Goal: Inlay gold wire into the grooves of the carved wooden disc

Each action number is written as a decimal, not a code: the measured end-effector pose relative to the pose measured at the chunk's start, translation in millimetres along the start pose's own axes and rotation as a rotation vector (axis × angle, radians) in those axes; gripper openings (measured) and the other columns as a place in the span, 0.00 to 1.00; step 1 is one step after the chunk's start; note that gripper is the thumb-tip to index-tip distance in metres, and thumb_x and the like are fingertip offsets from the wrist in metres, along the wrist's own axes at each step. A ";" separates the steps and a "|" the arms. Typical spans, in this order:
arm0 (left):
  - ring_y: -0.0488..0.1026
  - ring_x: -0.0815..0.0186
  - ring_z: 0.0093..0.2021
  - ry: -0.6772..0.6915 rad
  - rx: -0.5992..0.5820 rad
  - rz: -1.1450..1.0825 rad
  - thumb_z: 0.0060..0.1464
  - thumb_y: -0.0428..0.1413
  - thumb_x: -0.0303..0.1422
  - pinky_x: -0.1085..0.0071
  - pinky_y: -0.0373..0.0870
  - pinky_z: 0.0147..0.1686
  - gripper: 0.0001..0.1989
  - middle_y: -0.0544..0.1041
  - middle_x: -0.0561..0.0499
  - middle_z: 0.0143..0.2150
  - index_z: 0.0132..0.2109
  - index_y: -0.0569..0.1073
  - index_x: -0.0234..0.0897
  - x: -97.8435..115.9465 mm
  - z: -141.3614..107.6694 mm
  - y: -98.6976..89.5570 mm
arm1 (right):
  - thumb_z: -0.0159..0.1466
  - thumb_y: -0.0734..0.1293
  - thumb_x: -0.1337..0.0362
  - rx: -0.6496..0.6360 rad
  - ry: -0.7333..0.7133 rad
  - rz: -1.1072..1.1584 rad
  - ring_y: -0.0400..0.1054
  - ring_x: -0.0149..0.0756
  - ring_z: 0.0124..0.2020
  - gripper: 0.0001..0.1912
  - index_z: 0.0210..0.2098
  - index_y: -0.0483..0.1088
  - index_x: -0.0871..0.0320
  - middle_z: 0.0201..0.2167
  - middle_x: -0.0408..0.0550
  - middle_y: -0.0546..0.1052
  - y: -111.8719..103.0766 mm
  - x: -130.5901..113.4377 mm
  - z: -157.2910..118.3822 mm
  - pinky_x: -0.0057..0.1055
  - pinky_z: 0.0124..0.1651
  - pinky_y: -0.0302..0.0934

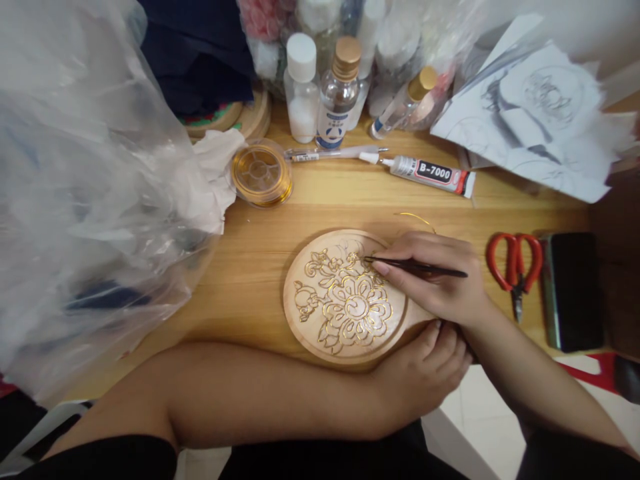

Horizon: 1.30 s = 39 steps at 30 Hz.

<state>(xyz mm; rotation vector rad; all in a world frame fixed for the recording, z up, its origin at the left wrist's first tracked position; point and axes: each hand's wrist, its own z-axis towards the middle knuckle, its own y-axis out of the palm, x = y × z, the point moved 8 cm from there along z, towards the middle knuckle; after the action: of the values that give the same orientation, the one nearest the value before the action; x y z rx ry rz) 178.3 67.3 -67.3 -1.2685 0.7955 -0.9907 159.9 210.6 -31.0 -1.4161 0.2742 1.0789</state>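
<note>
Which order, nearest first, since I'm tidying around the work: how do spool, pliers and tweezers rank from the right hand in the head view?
1. Tweezers: held in the right hand.
2. Pliers: just right of it.
3. Spool: well left, farther back.

- Left arm (270, 393): bare, bent at the elbow, forearm lying left to right across the near side.
- Left hand (425, 373): back uppermost, fingers curled; underside hidden.
- Right arm (535, 360): bare forearm angled from near right toward far left.
- Right hand (440, 277): just beyond the left, thumb and fingers (415, 247) drawn into a pen-style pinch, pointing left.
</note>
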 end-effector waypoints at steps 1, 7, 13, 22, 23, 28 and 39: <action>0.64 0.61 0.61 -0.013 0.015 0.002 0.65 0.33 0.25 0.62 0.58 0.61 0.24 0.65 0.41 0.62 0.63 0.60 0.27 -0.6 -0.3 -0.5 | 0.58 0.70 0.67 -0.001 -0.004 0.004 0.70 0.31 0.26 0.01 0.31 0.74 0.58 0.25 0.45 0.77 0.1 -0.1 0.0 0.29 0.29 0.64; 0.63 0.61 0.61 0.002 -0.013 0.020 0.65 0.33 0.26 0.62 0.57 0.61 0.24 0.64 0.40 0.62 0.63 0.59 0.26 0.1 -0.6 2.2 | 0.58 0.70 0.67 0.006 -0.017 -0.008 0.70 0.30 0.26 0.01 0.32 0.74 0.57 0.25 0.44 0.77 -0.3 -0.3 0.4 0.28 0.29 0.64; 0.63 0.61 0.61 -0.023 0.017 -0.002 0.65 0.33 0.26 0.62 0.57 0.61 0.24 0.65 0.40 0.62 0.63 0.60 0.26 -0.9 -0.4 -1.7 | 0.59 0.69 0.66 -0.003 -0.017 -0.035 0.71 0.31 0.26 0.01 0.32 0.74 0.56 0.26 0.44 0.78 -0.2 -0.7 0.2 0.29 0.30 0.65; 0.63 0.60 0.61 -0.040 0.044 0.005 0.65 0.34 0.26 0.61 0.56 0.61 0.23 0.66 0.41 0.62 0.62 0.61 0.27 -1.5 -1.2 -0.9 | 0.58 0.70 0.67 0.003 -0.035 -0.030 0.71 0.31 0.26 0.01 0.32 0.74 0.57 0.25 0.45 0.78 0.1 -1.6 0.1 0.29 0.30 0.65; 0.63 0.60 0.61 -0.036 0.036 0.005 0.65 0.34 0.26 0.61 0.55 0.61 0.23 0.66 0.41 0.62 0.63 0.61 0.27 -1.6 -1.0 -0.7 | 0.58 0.70 0.67 0.002 -0.032 -0.032 0.71 0.31 0.27 0.02 0.32 0.74 0.57 0.26 0.45 0.78 0.3 -1.4 0.2 0.29 0.30 0.65; 0.63 0.60 0.61 -0.007 -0.005 0.012 0.65 0.33 0.26 0.61 0.55 0.61 0.24 0.64 0.39 0.63 0.63 0.59 0.26 0.6 -0.2 1.4 | 0.58 0.70 0.66 -0.007 -0.031 -0.021 0.71 0.31 0.26 0.01 0.32 0.74 0.57 0.25 0.45 0.78 1.3 -0.7 0.0 0.29 0.30 0.65; 0.63 0.60 0.61 -0.049 0.048 0.007 0.65 0.34 0.26 0.62 0.57 0.61 0.23 0.66 0.42 0.62 0.62 0.61 0.28 -1.8 -0.8 -0.9 | 0.58 0.70 0.67 -0.010 -0.026 -0.007 0.70 0.31 0.26 0.02 0.32 0.74 0.57 0.25 0.45 0.77 1.4 0.1 -0.2 0.29 0.29 0.64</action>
<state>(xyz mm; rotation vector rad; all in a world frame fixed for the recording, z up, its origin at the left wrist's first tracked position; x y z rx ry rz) 176.8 68.6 -66.6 -1.2429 0.7337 -0.9639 159.0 210.2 -32.0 -1.4100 0.2454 1.0932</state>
